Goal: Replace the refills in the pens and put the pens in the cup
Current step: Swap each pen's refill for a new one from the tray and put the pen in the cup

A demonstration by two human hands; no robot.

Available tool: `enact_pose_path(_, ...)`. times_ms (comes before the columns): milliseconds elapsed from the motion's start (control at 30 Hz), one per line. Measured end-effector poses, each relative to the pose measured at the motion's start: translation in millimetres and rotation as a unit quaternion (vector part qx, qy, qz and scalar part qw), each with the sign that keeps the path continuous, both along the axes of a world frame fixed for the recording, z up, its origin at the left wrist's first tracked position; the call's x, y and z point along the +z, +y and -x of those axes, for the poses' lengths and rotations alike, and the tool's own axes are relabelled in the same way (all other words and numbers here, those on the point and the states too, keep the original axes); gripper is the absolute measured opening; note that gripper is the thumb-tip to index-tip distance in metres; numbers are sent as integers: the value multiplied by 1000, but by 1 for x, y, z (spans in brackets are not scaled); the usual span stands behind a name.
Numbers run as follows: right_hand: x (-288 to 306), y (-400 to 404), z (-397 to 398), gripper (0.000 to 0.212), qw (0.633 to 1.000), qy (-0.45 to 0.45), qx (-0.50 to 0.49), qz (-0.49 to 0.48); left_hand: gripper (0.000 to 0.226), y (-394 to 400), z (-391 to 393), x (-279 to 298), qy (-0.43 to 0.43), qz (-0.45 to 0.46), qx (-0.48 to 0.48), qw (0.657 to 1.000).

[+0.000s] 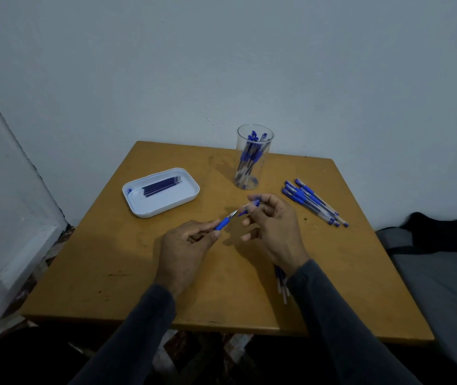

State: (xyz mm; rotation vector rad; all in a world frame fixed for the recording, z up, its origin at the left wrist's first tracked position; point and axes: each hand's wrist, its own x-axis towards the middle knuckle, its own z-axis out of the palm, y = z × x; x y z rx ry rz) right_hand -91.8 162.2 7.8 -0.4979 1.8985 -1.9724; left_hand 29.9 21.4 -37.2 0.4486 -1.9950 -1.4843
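Observation:
My left hand (185, 245) pinches a blue pen (225, 221) by its rubber grip, metal tip pointing up and right. Just beyond the tip, my right hand (273, 226) pinches a blue pen cap (252, 205) between thumb and fingers. A clear plastic cup (253, 157) stands at the back of the wooden table (110, 273) with several blue pens in it. A white tray (160, 191) on the left holds several dark refills (162, 184). A pile of capped blue pens (313, 202) lies to the right of the cup.
A few used refills (282, 283) lie on the table partly under my right wrist. A white wall rises behind the table, with a door frame at the left. A grey and black bag (438, 245) sits off the table's right edge.

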Motion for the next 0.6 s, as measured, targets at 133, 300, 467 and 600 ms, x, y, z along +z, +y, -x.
enact_pose_path(133, 0, -2, -4, 20, 1000, 12, 23, -10, 27, 0, -1, 1, -9, 20, -5, 1000)
enact_pose_path(300, -1, 0, -6, 21, 998, 2, 43, -37, 26, -2, -1, 0, -17, 41, -22, 999)
enact_pose_path(467, -4, 2, -10, 18, 997, -16, 54, -50, 25, -2, -2, 1, -23, 53, -30, 998)
enact_pose_path(600, -5, 4, -11, 19, 996, -49, 65, -39, 24, -4, -2, 0, -28, 53, -35, 998)
